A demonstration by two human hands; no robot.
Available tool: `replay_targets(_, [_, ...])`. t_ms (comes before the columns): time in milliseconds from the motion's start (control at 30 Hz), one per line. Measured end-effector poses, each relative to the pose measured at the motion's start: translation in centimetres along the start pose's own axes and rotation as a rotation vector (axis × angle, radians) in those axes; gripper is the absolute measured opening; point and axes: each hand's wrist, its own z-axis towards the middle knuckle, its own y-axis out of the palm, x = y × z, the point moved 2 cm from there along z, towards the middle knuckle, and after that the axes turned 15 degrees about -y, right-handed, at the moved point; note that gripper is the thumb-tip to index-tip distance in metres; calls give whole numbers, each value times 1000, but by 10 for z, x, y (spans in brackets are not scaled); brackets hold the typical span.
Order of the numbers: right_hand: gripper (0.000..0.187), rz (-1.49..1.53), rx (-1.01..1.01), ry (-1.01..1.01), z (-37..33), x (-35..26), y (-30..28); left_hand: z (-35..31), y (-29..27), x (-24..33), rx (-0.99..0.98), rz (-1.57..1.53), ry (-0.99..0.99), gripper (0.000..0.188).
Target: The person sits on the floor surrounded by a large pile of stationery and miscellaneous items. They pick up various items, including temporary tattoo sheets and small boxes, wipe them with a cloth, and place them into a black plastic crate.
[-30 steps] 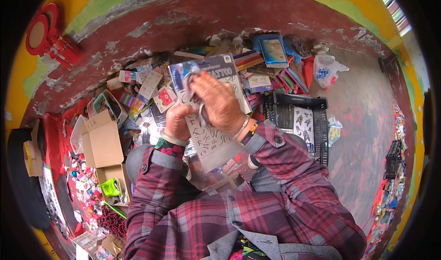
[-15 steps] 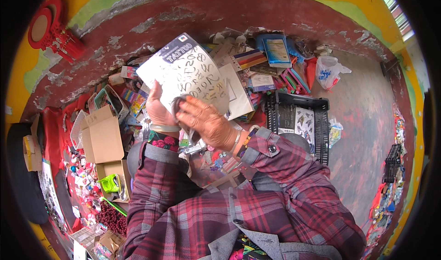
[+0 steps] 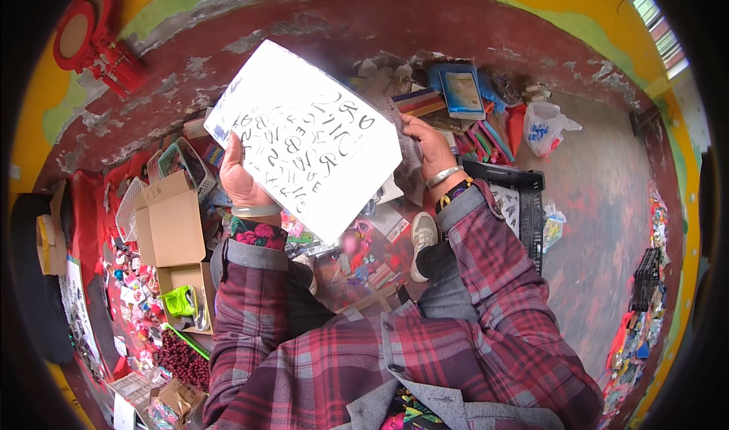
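Observation:
A white tattoo sheet point(image 3: 300, 145) with curly black lettering is tilted up in front of me. My left hand point(image 3: 244, 179) is closed on its lower left edge, thumb on the front and the other fingers hidden behind. At the sheet's right corner is my right hand point(image 3: 431, 149), fingers bent round a dark grey cloth point(image 3: 410, 164). The cloth hangs between that hand and the sheet's right edge. Whether the right fingers also pinch the sheet is not clear.
Books, pencils and a blue pack point(image 3: 461, 94) are piled along the wall. A black crate point(image 3: 538, 221) stands at right, near a white plastic bag point(image 3: 545, 126). At left are an open cardboard box point(image 3: 173, 221) and baskets point(image 3: 182, 164). Small trinkets cover the floor between my feet.
The dark header on the sheet no longer shows, and the lettering is oriented differently. My right hand has moved from the sheet's front to its right edge with the cloth.

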Motion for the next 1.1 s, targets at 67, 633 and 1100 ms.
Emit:
replay_targets(67, [48, 67, -99, 115, -7, 0, 0, 1, 5, -1, -27, -14, 7, 49])
replay_targets(633, [28, 37, -339, 85, -42, -43, 57, 6, 11, -8, 122, 245, 200, 46])
replay_targets(1100, [20, -1553, -894, -1395, -91, -44, 106, 6, 9, -80, 143, 86, -255, 38])
